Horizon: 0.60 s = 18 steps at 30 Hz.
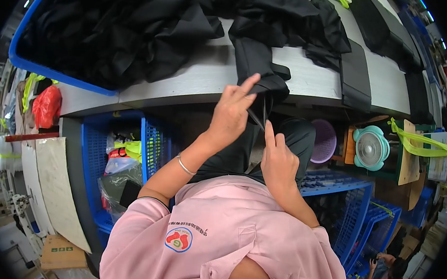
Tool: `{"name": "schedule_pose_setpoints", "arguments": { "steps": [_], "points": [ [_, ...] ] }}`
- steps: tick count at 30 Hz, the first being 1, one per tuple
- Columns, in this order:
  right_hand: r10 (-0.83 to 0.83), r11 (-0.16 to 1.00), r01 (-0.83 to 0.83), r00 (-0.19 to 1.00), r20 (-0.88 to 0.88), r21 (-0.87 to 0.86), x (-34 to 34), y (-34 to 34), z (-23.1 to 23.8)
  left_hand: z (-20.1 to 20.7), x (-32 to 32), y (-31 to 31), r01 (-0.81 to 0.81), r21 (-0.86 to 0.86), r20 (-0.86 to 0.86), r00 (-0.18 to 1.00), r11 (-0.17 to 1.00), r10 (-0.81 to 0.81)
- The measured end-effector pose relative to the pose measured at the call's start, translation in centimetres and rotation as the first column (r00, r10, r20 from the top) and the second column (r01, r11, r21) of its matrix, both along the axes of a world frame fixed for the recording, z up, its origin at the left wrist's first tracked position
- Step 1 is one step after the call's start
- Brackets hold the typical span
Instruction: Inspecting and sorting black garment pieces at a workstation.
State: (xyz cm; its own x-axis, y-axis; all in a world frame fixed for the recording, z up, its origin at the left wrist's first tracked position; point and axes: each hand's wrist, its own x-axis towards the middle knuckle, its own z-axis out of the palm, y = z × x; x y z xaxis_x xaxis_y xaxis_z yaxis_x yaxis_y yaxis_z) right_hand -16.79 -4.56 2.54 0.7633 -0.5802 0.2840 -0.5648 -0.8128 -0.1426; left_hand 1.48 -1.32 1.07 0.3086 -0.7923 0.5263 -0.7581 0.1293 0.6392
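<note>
A length of black cloth [253, 58] hangs over the near edge of the table in front of me, with a folded loop at its end. My left hand [230, 114] is closed on the cloth's lower end, its index finger stretched up along it. Narrow dark strips, like a black strap [256, 120], run down from the cloth between my hands. My right hand [280, 161] pinches the lower end of these, just below and right of the left hand. The fingertips partly hide what they grip.
A blue-rimmed bin [13, 47] heaped with black cloth stands at the left on the table [186, 82]. Flat black pieces [356, 76] lie to the right. Blue crates [91, 156] flank my legs; a purple basket [324, 141] and a turquoise fan [371, 148] are right. Another person [386, 275] sits behind, lower right.
</note>
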Motion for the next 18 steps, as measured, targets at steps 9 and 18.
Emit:
{"name": "schedule_pose_setpoints", "arguments": {
  "steps": [9,18],
  "points": [
    [-0.043,0.914,-0.173,0.860,0.509,0.368,1.2,-5.9,-5.4,1.4,-3.8,1.2,0.318,-0.085,0.099,0.946,0.944,-0.310],
    [-0.804,0.312,-0.596,0.249,0.540,0.739,-0.2,-6.3,-2.9,0.8,-6.3,2.6,0.035,-0.098,-0.079,0.996,0.995,-0.042]
  ]
}}
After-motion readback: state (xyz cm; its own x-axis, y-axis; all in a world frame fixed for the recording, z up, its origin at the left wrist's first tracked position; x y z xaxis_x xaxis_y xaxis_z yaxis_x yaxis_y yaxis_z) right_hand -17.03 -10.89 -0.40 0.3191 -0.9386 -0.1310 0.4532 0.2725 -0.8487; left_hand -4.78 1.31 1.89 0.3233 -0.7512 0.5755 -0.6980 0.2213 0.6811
